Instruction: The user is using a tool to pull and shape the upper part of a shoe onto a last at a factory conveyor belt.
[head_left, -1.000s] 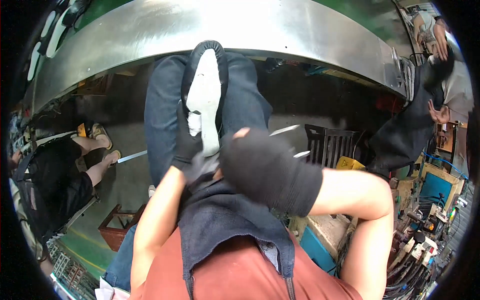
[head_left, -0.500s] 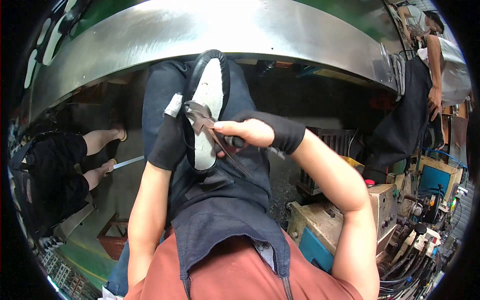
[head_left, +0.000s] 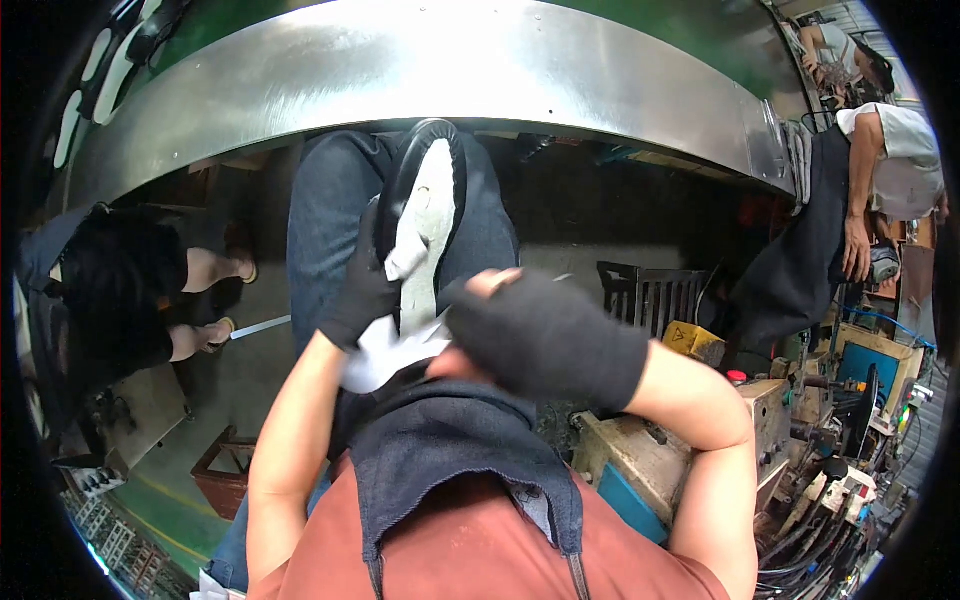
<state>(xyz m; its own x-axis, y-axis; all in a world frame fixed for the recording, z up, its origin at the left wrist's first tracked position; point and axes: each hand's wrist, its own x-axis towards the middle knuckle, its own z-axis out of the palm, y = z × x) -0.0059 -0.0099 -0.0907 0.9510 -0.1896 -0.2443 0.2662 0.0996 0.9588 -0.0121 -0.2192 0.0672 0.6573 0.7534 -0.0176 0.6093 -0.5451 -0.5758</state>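
"What's changed at your hands?"

"Half a second ago your right hand [head_left: 545, 340] had the metal tool [head_left: 385, 362] at the middle of the sole [head_left: 428, 205]; now it has swung back toward the heel end, close to your apron [head_left: 455, 435], and the tool is a pale blur. Your left thumb [head_left: 405, 258], wrapped in white, has come down over the sole."

"Meaning what for the work?"

"I'd judge you're between contacts at mid-sole, with the shoe [head_left: 398, 180] kept braced."

"And your pose?"

"Your left hand [head_left: 365, 285] grips the shoe's side, thumb across it. Your right elbow is bent outward, glove back upward, fingers apparently curled around the tool, though blur hides the detail."

"Where's the shoe, and what's beyond?"

"Sole-up between your thighs, toe toward the metal bench [head_left: 450, 70]. To your right stand a slatted black rack [head_left: 645, 295] and a yellow box [head_left: 693, 343]; farther out, a co-worker's hand [head_left: 858, 245] hangs low."
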